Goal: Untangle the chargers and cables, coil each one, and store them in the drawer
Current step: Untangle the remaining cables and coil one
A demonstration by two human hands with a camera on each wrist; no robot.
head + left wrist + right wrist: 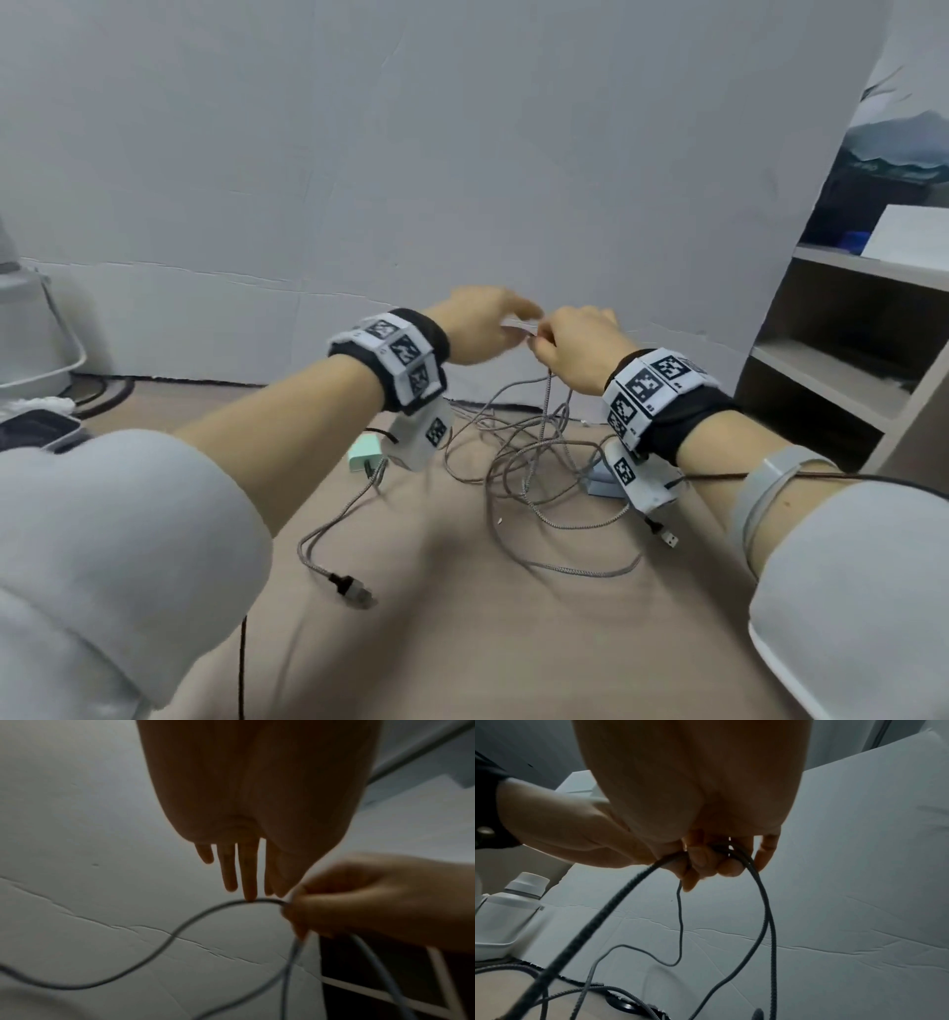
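Grey wall (411,154), shelving (842,329) right

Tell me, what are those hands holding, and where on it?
The right hand grips loops of braided cable mid-length, lifted above the tangle. The left hand is open, a fingertip touching the cable.

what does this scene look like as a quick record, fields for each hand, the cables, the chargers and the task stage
left hand: fingers straight, a fingertip touching a raised cable loop
right hand: fingers curled round several braided strands
cable tangle: loose heap on the beige surface, strands rising to the hands
free plug end: lying near the left forearm
green charger: on the surface, under the left wrist
blue charger: partly hidden under the right wrist
task stage: untangling; nothing coiled yet, no drawer in view
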